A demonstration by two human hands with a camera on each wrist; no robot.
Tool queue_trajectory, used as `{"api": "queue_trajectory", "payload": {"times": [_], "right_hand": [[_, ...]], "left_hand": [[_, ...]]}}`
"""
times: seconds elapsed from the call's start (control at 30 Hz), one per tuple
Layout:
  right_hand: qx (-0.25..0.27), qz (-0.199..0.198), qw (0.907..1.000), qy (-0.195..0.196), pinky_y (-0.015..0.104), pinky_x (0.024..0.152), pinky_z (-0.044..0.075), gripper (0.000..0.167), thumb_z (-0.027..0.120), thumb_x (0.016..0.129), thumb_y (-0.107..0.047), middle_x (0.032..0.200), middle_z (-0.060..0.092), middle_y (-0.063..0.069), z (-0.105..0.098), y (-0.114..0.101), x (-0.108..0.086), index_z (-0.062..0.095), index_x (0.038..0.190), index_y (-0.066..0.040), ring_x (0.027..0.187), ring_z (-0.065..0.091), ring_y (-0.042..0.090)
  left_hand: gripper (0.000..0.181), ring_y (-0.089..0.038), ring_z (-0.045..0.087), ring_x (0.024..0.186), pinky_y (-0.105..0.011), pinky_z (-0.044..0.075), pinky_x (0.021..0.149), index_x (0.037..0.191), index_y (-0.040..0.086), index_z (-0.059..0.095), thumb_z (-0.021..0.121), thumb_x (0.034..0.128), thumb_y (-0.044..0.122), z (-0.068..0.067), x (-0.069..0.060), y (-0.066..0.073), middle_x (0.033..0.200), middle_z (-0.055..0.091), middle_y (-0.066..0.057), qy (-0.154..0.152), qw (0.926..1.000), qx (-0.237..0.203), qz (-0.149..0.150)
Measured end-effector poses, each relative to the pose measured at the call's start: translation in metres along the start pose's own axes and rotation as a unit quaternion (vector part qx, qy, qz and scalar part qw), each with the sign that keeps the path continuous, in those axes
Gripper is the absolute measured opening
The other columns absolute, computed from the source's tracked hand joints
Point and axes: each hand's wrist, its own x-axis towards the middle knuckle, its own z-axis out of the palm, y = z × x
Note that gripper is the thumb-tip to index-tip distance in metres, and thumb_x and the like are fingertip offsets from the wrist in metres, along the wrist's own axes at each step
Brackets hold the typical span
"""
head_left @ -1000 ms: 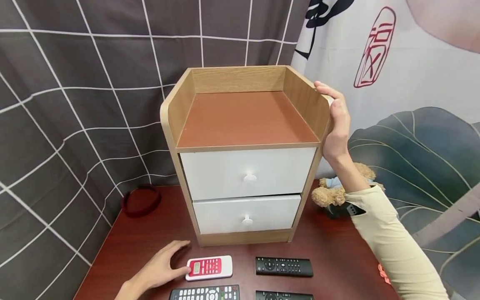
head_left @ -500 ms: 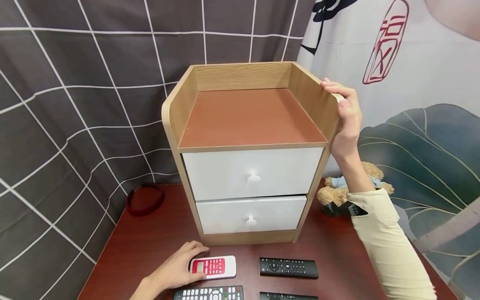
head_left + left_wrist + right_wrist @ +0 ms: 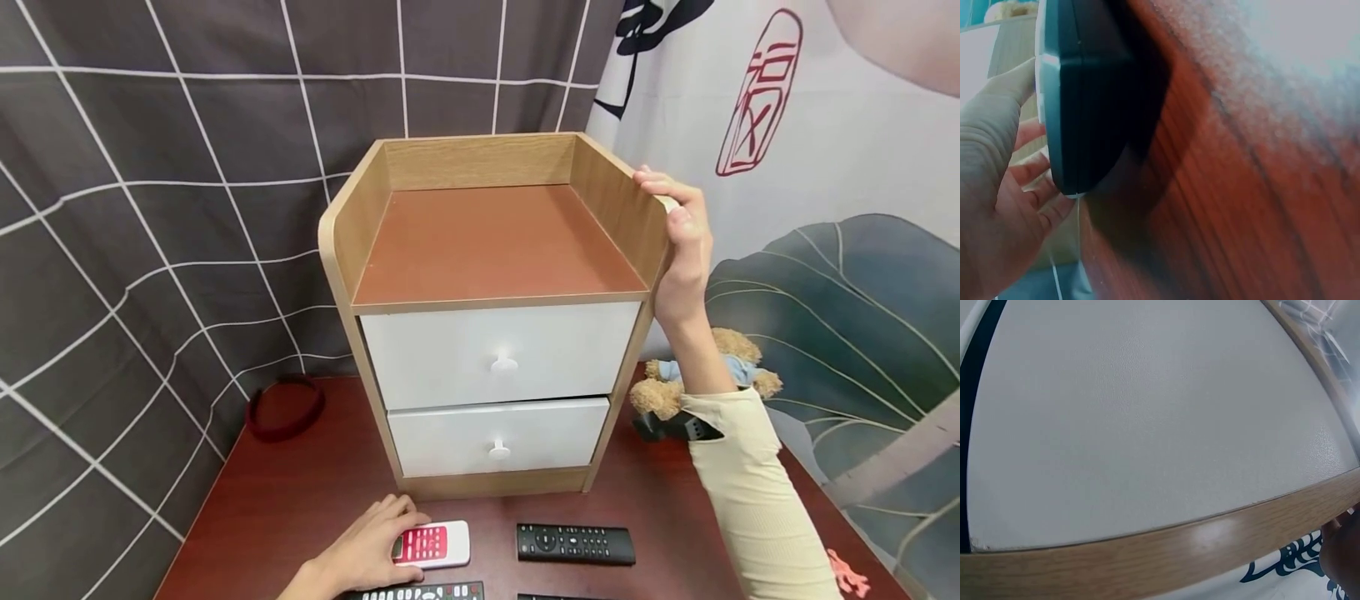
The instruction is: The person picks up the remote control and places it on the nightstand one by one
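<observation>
My left hand [image 3: 367, 546] pinches the left end of a red and white remote [image 3: 442, 543] on the table, thumb along its near side and fingers at its far side. In the left wrist view, the hand [image 3: 997, 162] shows behind a dark remote's edge [image 3: 1069, 112]. My right hand [image 3: 684, 250] grips the right side panel of a wooden cabinet [image 3: 495, 242], fingertips over its top edge. Both white drawers [image 3: 450, 350] are closed. In the right wrist view, part of the hand [image 3: 1341, 556] shows at the cabinet's wooden edge [image 3: 1166, 562].
A grey-keyed remote [image 3: 427, 592] lies below the left hand, and a black remote [image 3: 575, 544] lies to the right, with another partly visible below it. A dark red band [image 3: 285, 427] rests at the back left. A teddy bear [image 3: 660, 392] sits behind the right forearm.
My left hand has moved right onto the red and white remote, with its fingers now at the far side. My right hand keeps its place on the cabinet. The head view has shifted slightly.
</observation>
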Motion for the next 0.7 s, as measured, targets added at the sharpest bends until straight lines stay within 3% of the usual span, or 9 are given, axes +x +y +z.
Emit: {"api": "queue_trajectory", "payload": {"times": [0.17,0.33,0.57,0.7], "right_hand": [[0.005,0.002,1.0,-0.003,0.032,0.115,0.028,0.034,0.044,0.093,-0.028,0.126,0.064,0.007,-0.0006,0.0,-0.001,0.067,0.11,-0.009,0.135,0.047,0.028],[0.007,0.0,0.9999,-0.008,0.033,0.115,0.028,0.034,0.044,0.094,-0.028,0.127,0.064,0.008,0.0001,0.001,-0.0016,0.067,0.111,-0.009,0.136,0.046,0.028],[0.013,0.003,0.9999,-0.009,0.033,0.115,0.028,0.034,0.044,0.094,-0.028,0.127,0.064,0.007,-0.0003,0.0006,-0.0015,0.066,0.112,-0.01,0.136,0.045,0.028],[0.014,0.005,0.9998,-0.009,0.032,0.114,0.028,0.034,0.044,0.094,-0.029,0.128,0.063,0.007,-0.0011,-0.0003,-0.0008,0.066,0.112,-0.01,0.136,0.045,0.028]], "left_hand": [[0.057,-0.002,0.043,0.089,-0.02,0.041,0.074,0.113,0.02,0.069,0.084,0.0675,0.049,0.0029,0.0035,0.0017,0.099,0.05,0.014,0.006,0.9991,0.033,0.026],[0.054,-0.002,0.044,0.088,-0.022,0.042,0.076,0.112,0.019,0.07,0.082,0.07,0.05,0.0038,0.0033,0.001,0.099,0.051,0.014,0.004,0.9986,0.044,0.03],[0.052,0.0,0.045,0.088,-0.021,0.042,0.075,0.111,0.022,0.07,0.081,0.0716,0.054,0.0064,-0.0004,-0.0012,0.098,0.053,0.017,0.039,0.9984,0.04,0.014],[0.053,-0.001,0.048,0.09,-0.023,0.043,0.076,0.113,0.022,0.069,0.08,0.0727,0.055,0.0067,-0.0031,-0.0028,0.1,0.055,0.016,0.043,0.9987,0.026,0.006]]}}
